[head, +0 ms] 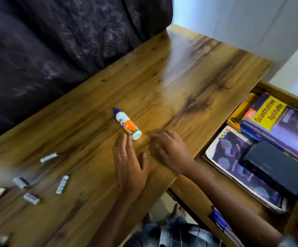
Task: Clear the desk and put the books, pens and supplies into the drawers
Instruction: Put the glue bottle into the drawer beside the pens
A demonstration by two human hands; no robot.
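Observation:
A white glue bottle [128, 124] with an orange label and a blue tip lies on its side in the middle of the wooden desk [189, 73]. My left hand [129, 163] is flat and open just below the bottle's base, fingertips almost touching it. My right hand [166, 147] is blurred, open, and hovers to the right of the bottle, holding nothing. Several small white erasers and caps [62, 184] lie scattered at the desk's left. An open drawer [283, 97] on the right holds books, including a purple "Quantitative Aptitude" book [276, 122], and a dark case [276, 168].
A dark patterned curtain [55, 41] hangs behind the desk's far edge. A second open drawer below holds blue pens [221, 223]. My foot and checked clothing show under the desk's near edge. A pale wall stands at the upper right.

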